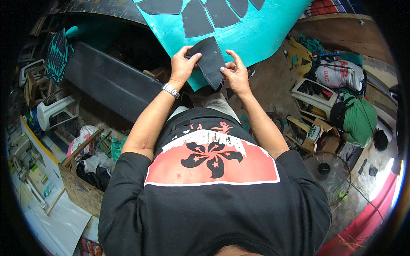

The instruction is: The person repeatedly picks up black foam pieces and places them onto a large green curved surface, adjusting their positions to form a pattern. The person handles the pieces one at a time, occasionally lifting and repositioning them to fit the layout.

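Note:
Between my two hands is a black cut panel (208,59) with curved edges and a small light mark near its upper end. My left hand (183,65) pinches its left edge between thumb and fingers, a metal watch on the wrist. On the opposite edge, the thumb of my right hand (237,76) presses the panel, its index finger raised and bent. The panel is held above the near edge of a turquoise sheet (256,42). Farther back on that sheet lie several similar black panels (196,19), set side by side.
At the left stands a long black padded bench (111,81) beside a white plastic stool (53,112). On the right are an upturned white stool (314,99), a stuffed white sack (341,74), a green bundle (361,121) and a floor fan (326,175). A wooden-sided table (79,187) is at lower left.

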A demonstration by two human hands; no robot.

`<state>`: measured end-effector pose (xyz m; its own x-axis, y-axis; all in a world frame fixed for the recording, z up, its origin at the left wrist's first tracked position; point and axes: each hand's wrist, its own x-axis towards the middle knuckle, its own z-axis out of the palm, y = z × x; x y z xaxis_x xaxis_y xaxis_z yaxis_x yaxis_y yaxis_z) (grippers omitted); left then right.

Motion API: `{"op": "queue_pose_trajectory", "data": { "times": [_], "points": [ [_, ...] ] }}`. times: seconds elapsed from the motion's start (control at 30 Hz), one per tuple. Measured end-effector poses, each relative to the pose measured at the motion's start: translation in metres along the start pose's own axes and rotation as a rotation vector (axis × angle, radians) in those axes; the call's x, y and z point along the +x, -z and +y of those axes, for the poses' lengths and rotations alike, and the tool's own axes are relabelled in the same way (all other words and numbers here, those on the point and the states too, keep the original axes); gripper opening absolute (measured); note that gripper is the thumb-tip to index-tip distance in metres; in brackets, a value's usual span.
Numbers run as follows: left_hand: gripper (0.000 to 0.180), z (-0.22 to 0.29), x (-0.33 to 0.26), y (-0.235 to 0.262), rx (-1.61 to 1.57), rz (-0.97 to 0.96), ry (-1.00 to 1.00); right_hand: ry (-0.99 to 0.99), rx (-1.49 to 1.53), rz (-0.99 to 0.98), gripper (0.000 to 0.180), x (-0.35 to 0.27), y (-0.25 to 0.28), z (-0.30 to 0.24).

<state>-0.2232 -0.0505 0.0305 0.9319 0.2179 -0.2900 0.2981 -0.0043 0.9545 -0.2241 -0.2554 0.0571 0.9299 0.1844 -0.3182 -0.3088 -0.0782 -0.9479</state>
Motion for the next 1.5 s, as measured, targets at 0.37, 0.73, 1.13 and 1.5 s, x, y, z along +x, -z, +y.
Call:
{"op": "queue_pose_trajectory", "data": {
  "times": [0.37,0.73,1.13,1.5],
  "points": [
    [0.028,0.009,0.023,0.006,0.339,0.184,-0.205,0.048,-0.059,0.045,0.067,0.011,-0.012,0.012],
    [0.027,0.005,0.028,0.021,0.358,0.155,-0.197,0.052,-0.076,-0.012,0.067,0.002,-0.028,0.019],
    [0.023,0.005,0.03,0.036,0.325,0.19,-0.175,0.109,-0.095,0.008,0.061,-0.001,-0.046,0.03],
    [0.024,-0.006,0.036,0.04,0.359,0.222,-0.174,0.111,-0.186,-0.002,0.061,0.006,-0.049,0.036]
  ]
}}
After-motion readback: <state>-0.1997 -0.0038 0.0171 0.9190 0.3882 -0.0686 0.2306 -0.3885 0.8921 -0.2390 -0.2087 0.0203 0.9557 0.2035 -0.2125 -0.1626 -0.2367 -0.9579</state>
